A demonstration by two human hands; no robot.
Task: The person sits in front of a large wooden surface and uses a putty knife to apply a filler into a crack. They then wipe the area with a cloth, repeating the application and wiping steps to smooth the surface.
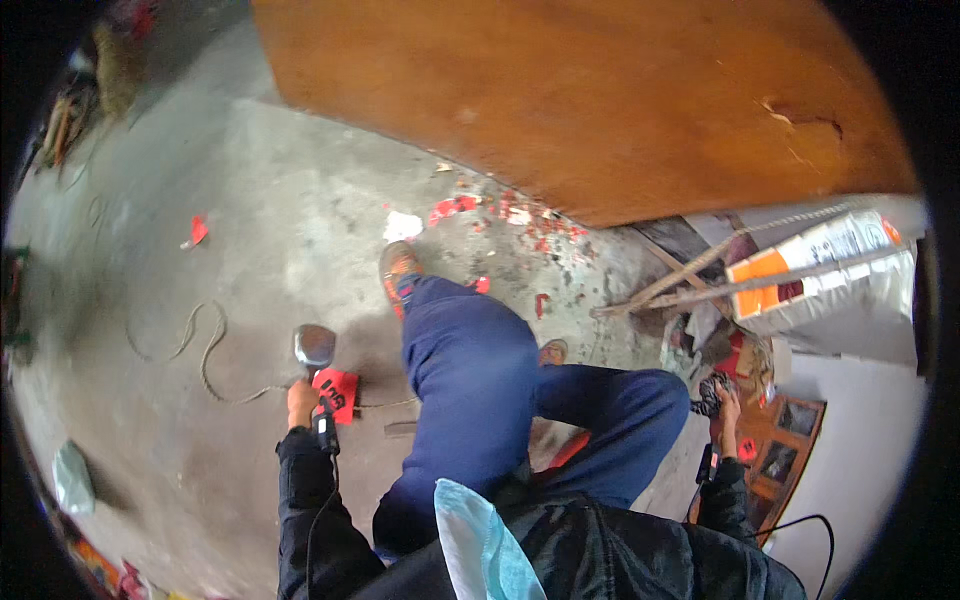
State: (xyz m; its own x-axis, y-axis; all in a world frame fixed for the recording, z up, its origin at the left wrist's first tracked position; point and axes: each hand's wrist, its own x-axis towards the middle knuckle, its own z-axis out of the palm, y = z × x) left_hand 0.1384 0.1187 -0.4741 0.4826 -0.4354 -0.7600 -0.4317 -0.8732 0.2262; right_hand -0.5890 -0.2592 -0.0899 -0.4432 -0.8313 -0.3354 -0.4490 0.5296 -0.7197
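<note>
While closed, fingers around scraper.

Left hand and right hand both clenched, arms lowered.

2 hands counted, left hand w/ 1 metal scraper, right hand w/ 1 dark cloth, 1 wooden board, 1 rope on floor, 2 shoes noted, approx. a dozen+ red scraps, 1 white sack.
</note>
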